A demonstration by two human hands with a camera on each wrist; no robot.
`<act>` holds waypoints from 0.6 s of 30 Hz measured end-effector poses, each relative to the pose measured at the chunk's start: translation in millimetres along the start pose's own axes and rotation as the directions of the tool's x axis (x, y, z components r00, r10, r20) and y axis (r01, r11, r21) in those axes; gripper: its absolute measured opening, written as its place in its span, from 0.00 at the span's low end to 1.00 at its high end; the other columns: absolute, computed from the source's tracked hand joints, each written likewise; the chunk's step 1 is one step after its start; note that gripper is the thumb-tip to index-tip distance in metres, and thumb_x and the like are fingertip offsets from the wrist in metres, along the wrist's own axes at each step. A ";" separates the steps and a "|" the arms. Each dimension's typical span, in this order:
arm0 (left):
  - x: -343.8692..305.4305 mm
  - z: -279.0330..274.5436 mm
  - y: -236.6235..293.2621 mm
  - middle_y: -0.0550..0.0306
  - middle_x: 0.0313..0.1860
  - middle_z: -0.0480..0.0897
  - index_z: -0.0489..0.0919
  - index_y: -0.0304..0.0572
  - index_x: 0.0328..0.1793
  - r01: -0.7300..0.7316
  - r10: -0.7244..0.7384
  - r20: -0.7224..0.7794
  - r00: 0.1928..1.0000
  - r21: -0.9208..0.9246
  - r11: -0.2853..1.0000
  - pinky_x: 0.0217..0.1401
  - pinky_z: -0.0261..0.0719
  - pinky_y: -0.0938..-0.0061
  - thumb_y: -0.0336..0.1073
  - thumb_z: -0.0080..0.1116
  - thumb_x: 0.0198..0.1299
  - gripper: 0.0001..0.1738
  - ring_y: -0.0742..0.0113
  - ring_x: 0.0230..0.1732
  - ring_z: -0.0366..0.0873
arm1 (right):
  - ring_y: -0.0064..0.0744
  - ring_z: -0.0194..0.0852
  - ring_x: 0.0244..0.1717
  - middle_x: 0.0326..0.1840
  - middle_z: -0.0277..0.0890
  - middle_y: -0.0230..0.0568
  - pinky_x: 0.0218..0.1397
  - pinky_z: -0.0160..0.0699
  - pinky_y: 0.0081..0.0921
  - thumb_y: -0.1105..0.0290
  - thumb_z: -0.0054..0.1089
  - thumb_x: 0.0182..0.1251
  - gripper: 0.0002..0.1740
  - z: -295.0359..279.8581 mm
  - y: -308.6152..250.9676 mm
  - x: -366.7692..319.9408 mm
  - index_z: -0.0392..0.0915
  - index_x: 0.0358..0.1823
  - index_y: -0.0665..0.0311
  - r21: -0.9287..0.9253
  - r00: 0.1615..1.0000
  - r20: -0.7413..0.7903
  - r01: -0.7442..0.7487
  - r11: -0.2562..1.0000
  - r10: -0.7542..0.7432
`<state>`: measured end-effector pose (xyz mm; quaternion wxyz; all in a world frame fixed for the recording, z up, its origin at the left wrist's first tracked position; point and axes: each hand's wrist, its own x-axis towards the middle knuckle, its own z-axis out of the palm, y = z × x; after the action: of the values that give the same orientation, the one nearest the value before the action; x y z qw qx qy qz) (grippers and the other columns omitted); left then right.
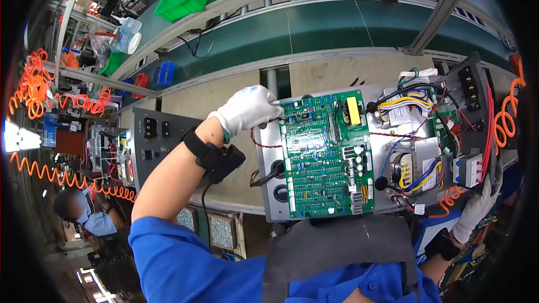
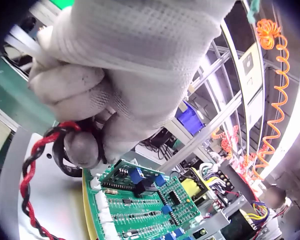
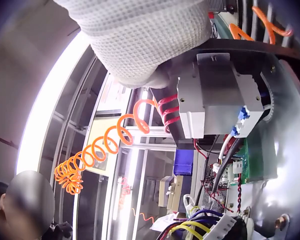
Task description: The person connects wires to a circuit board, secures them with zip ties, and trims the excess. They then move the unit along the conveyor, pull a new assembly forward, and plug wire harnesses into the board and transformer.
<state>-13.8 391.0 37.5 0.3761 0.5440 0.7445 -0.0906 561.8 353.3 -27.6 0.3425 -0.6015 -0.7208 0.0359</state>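
A green circuit board (image 1: pixel 325 157) packed with small components lies on a metal chassis (image 1: pixel 272 199). At the board's upper left corner, my gloved left hand (image 1: pixel 250 109) has its fingers bent and pinches a twisted red and black wire (image 2: pixel 27 180). In the left wrist view, a dark loop circles one fingertip (image 2: pixel 82 148) beside the board. My gloved right hand (image 1: pixel 477 207) is at the chassis's right end, its fingers pointing along the outer panel (image 1: pixel 473 92) beside a grey-white circuit breaker (image 1: pixel 467 169). In the right wrist view the glove covers part of that panel.
Transformers with coloured wires (image 1: pixel 412 171) fill the chassis's right half. Another chassis (image 1: pixel 160 140) stands at the left. Orange coiled hoses (image 1: pixel 505 118) hang at both sides. Beyond a metal rail runs a green conveyor (image 1: pixel 325 25). A person (image 1: pixel 95 213) is at the far left.
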 end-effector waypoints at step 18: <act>-45.9 126.9 -171.6 0.43 0.50 0.84 0.79 0.34 0.56 -0.389 0.315 -0.633 0.707 0.024 0.921 0.60 0.76 0.66 0.36 0.61 0.53 0.24 0.52 0.54 0.82 | 0.41 0.55 0.75 0.74 0.58 0.54 0.76 0.55 0.35 0.65 0.49 0.77 0.29 -22.5 -31.8 -27.5 0.57 0.72 0.75 0.044 0.976 -0.217 -0.024 0.999 0.033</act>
<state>-100.2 220.6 -68.3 0.1474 0.6529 0.7126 0.2104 548.2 312.1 -8.1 0.4311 -0.6050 -0.6693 -0.0107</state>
